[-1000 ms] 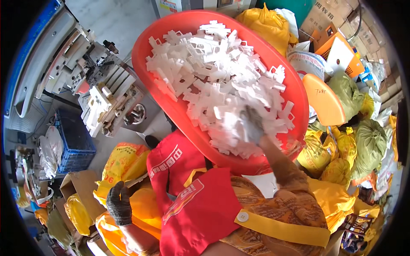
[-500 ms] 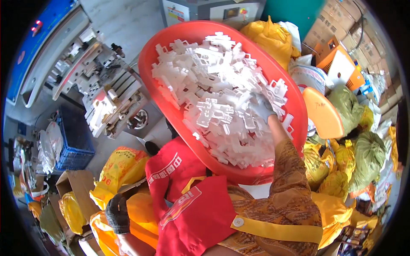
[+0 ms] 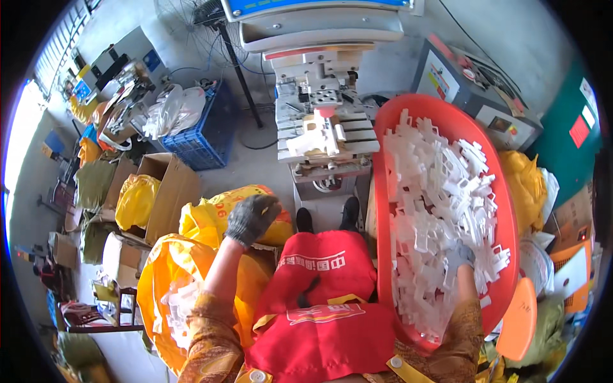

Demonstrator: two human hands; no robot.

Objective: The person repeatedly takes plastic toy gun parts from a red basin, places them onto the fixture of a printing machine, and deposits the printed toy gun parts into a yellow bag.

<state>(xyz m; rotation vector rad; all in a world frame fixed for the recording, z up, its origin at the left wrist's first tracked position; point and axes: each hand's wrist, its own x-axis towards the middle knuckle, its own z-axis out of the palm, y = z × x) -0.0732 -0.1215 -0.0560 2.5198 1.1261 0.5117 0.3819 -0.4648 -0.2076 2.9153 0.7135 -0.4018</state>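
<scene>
My right hand (image 3: pixel 458 254), in a light grey glove, reaches down into the heap of white plastic parts (image 3: pixel 428 198) in a long red tub (image 3: pixel 381 255) on my right. Its fingertips touch the parts, and whether they grip one is hidden. My left hand (image 3: pixel 253 220), in a dark grey glove, is raised above a yellow printed bag (image 3: pixel 207 220), fingers curled, nothing showing in them. Ahead stands a machine (image 3: pixel 322 99) with a slotted metal table (image 3: pixel 364 137). A white pistol-shaped part (image 3: pixel 310 140) lies on that table, beneath the machine's head.
An orange-yellow sack (image 3: pixel 156 255) holding more white parts stands at my left. Beyond it are a cardboard box (image 3: pixel 182 191) and a blue crate (image 3: pixel 207 143). An orange stool (image 3: pixel 518 319) and full bags crowd the right side. A grey cabinet (image 3: pixel 440 80) stands behind the tub.
The view has swung left, bringing the machine to the middle and the tub to the right. My left hand has lifted forward from my side. My right hand stays in the heap of parts.
</scene>
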